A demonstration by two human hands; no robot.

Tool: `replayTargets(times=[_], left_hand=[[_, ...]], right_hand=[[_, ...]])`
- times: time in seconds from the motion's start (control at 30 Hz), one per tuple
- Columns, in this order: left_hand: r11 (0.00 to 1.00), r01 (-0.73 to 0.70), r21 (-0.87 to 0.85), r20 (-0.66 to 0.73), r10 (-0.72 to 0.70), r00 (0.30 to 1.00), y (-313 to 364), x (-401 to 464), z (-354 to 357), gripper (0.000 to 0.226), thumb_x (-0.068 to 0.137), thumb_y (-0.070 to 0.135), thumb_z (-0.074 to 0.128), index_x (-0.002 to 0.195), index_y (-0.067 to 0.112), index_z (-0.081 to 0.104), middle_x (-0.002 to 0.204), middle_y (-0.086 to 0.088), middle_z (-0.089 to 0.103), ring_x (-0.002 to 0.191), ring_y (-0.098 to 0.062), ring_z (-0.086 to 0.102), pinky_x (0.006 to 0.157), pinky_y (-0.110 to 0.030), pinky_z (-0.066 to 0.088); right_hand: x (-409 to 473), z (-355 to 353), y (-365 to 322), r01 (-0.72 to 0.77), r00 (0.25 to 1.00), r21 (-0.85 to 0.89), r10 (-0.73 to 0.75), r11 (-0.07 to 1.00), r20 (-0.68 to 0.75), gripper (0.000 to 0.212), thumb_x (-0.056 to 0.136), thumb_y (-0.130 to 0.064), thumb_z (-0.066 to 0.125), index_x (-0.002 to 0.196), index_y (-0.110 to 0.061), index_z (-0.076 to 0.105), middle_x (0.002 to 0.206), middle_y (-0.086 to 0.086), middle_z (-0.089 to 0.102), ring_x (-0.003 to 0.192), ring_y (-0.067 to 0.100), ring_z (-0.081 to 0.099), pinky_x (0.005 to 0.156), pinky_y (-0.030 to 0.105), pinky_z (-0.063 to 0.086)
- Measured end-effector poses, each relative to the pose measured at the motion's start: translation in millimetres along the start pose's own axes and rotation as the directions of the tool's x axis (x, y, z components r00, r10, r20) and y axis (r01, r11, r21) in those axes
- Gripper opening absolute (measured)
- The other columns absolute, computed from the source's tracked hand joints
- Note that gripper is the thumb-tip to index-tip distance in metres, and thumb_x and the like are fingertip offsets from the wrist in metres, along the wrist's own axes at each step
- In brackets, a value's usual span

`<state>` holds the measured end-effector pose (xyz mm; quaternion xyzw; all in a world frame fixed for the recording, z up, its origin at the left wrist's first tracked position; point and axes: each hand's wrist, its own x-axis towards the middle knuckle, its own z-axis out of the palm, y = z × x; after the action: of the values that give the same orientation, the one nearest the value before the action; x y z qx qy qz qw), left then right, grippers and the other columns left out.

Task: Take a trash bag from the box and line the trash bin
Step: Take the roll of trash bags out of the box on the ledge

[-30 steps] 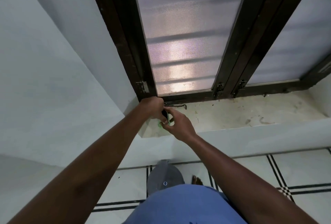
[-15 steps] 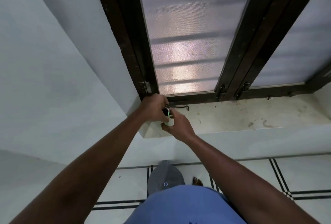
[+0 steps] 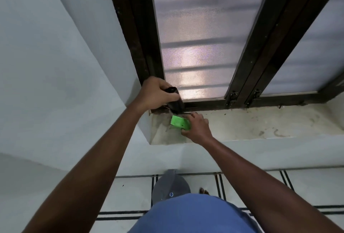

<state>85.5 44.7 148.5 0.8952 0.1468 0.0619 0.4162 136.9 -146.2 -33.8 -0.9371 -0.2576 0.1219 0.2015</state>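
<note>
A small bright green box [image 3: 179, 122] lies on the stone window sill [image 3: 260, 124], at its left end. My right hand [image 3: 197, 127] grips the box's right side. My left hand [image 3: 155, 94] is just above it, closed around a black roll of trash bags [image 3: 174, 100] lifted clear of the box. A grey trash bin [image 3: 170, 186] stands on the floor below the sill, partly hidden by my blue shirt.
A dark wooden window frame [image 3: 251, 61] with frosted panes rises behind the sill. A pale wall [image 3: 55, 65] closes in on the left. The white floor tiles [image 3: 307, 186] with black lines lie below; a bare foot shows beside the bin.
My left hand has drawn the black roll up out of the green box. The box now shows in full under my right hand, where before only a sliver of green was visible.
</note>
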Motion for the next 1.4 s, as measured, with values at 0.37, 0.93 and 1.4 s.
replayTargets(times=[0.37,0.93,1.4], left_hand=[[0.976,0.22,-0.006,0.02,-0.22,0.975,14.4,-9.9,-6.2,0.041,0.072,0.033,0.092,0.067,-0.004,0.075,0.062,-0.013,0.074,0.066,-0.024,0.082,0.067,-0.037,0.07],[0.823,0.39,-0.413,0.213,-0.329,0.92,-19.8,-43.5,36.6,0.072,0.089,0.079,0.067,0.131,0.02,0.066,0.128,0.0,0.074,0.115,-0.018,0.074,0.082,-0.04,0.063],[0.808,0.301,-0.506,0.104,-0.289,0.952,-29.4,-56.3,46.0,0.059,0.088,0.072,0.076,0.126,0.025,0.073,0.119,0.002,0.079,0.106,-0.011,0.075,0.09,-0.034,0.064]], right_hand=[[-38.0,-33.6,-31.7,0.075,0.992,0.617,0.004,0.783,-0.126,0.148,0.058,-0.073,0.1,0.174,-0.043,0.013,0.165,-0.017,0.048,0.148,0.012,0.051,0.116,0.037,0.046],[-55.5,-69.3,-75.4,-0.269,0.953,0.937,0.204,0.224,0.225,0.055,0.114,-0.064,0.042,0.138,-0.023,0.07,0.123,0.006,0.08,0.117,0.026,0.075,0.088,0.04,0.055],[-42.3,-79.5,-80.0,-0.249,0.951,0.946,0.236,0.205,0.199,0.026,0.111,-0.048,0.063,0.12,-0.026,0.075,0.118,0.004,0.081,0.109,0.017,0.075,0.078,0.029,0.056]])
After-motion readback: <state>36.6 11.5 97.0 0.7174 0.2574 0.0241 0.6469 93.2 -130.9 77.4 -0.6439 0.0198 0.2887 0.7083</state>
